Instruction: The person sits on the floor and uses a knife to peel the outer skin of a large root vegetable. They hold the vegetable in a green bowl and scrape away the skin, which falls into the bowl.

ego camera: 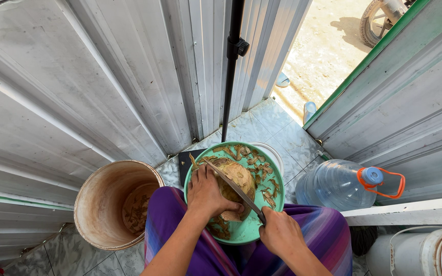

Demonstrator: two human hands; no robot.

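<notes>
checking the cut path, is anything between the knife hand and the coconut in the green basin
Nothing visible. The right hand holds the knife, whose blade already lies across the coconut. The left hand grips the coconut from the side, its fingers close under the blade.

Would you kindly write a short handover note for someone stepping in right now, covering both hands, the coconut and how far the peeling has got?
Left hand: gripping the coconut, steadying it in the green basin on the lap.
Right hand: closed on the handle of the knife, blade laid across the coconut.
Around: brown bucket to the left with scraps at its bottom; a clear water jug on the right.
Done: part of the husk is pared away; brown shavings lie in the basin.
Left: brown husk remains on the coconut's far side; shavings not yet cleared.
</notes>
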